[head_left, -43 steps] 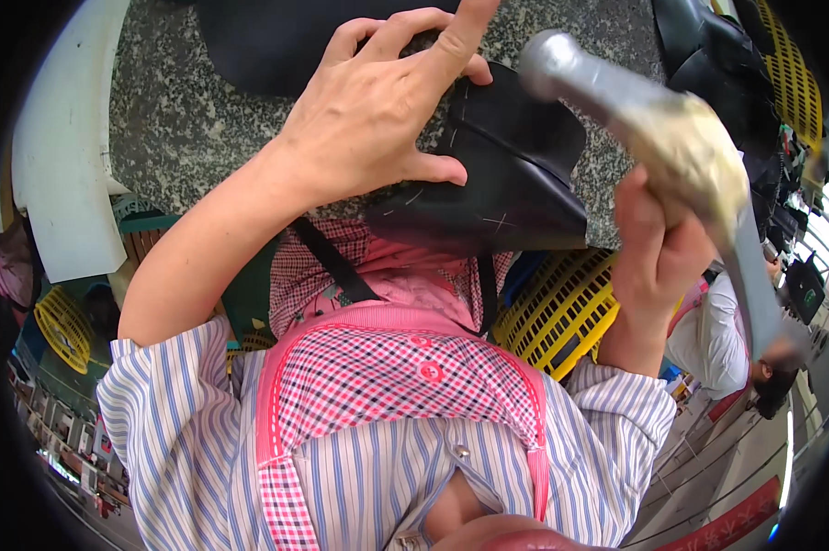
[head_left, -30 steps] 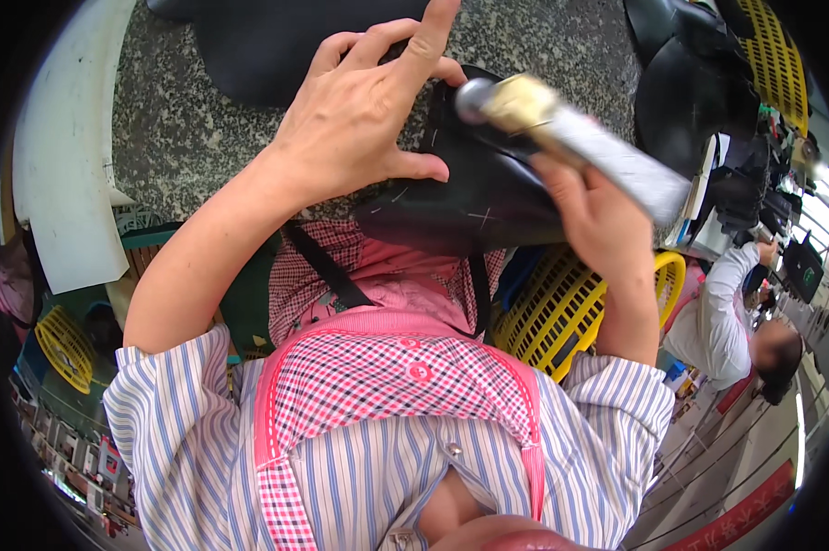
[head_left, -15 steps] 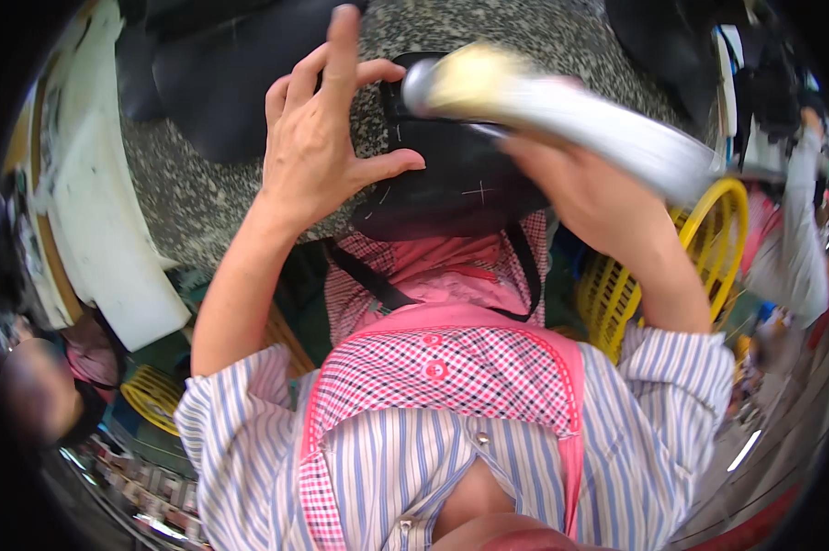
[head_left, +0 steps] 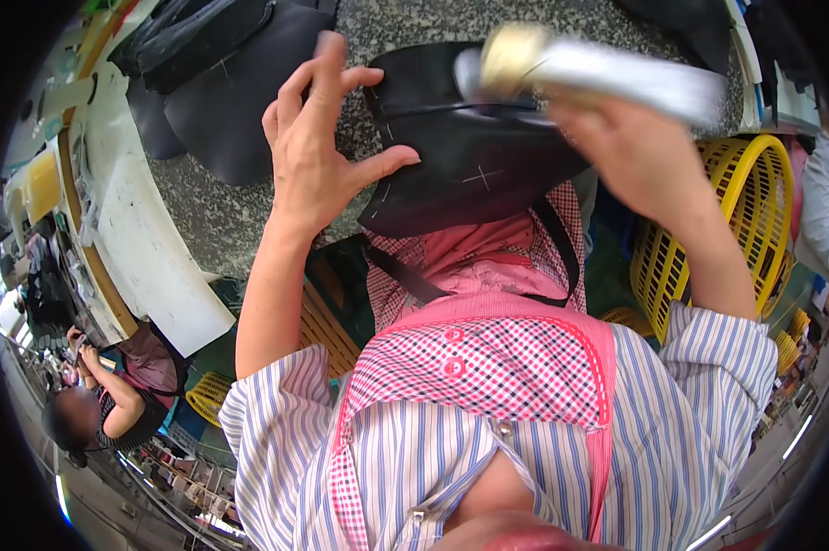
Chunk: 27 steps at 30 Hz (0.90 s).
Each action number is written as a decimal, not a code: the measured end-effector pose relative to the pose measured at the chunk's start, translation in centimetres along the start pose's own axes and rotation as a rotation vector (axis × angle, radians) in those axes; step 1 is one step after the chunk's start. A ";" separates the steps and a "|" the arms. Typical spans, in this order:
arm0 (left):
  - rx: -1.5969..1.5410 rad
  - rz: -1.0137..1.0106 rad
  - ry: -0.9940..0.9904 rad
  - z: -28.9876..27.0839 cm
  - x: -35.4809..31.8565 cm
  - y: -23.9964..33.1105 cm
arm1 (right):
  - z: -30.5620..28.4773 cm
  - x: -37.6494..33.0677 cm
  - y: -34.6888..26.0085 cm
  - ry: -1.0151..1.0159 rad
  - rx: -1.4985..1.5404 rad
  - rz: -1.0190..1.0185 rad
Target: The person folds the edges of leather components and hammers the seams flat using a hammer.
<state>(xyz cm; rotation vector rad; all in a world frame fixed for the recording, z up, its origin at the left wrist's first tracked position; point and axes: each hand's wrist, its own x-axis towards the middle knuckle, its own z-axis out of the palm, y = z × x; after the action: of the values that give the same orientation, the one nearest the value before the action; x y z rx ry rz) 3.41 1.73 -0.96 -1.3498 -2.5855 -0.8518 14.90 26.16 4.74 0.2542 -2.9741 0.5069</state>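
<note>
A black leather-like piece (head_left: 451,188) with a folded seam and pale cross and line marks lies at the front edge of the speckled stone-like worktop (head_left: 249,207). At its left side, my left hand (head_left: 309,161) is open, fingers spread, with the thumb tip and one fingertip on or beside the edge. My right hand (head_left: 630,151) is closed round a motion-smeared tool that looks like a hammer (head_left: 616,73). Its shiny rounded end and yellowish band are over the piece's upper part; its long pale body points right. My right fingertips are partly hidden.
More black pieces (head_left: 226,119) lie at the upper left of the worktop, beside a long white board (head_left: 157,239). On the right stands a yellow slotted basket (head_left: 685,234). At the lower left, another person (head_left: 111,404) sits with hands raised.
My view has shifted, bringing the person on the left further in. The hammer has moved right over the black piece with my right hand. My left hand keeps its spread pose at the edge.
</note>
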 end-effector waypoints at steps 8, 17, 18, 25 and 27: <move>0.189 0.145 -0.065 0.2 -0.6 0.0 | -0.3 -0.7 -0.6 -0.068 0.342 0.223; 0.077 0.097 -0.033 0.1 1.6 2.4 | -0.4 -8.5 6.7 0.255 -0.080 0.399; 0.003 0.031 -0.085 0.4 2.0 2.5 | -0.4 -8.7 7.3 0.270 -0.138 0.380; -0.358 0.089 -0.012 0.3 2.8 2.7 | 0.6 -7.8 9.8 0.423 -0.117 0.193; -0.423 0.199 0.075 -1.2 2.2 4.0 | 0.9 -5.1 6.2 0.404 0.248 0.114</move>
<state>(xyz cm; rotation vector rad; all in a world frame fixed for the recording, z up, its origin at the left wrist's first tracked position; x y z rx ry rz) 5.00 4.49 2.56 -1.6027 -2.2449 -1.4354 18.71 32.37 1.21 -0.0009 -2.5413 0.8317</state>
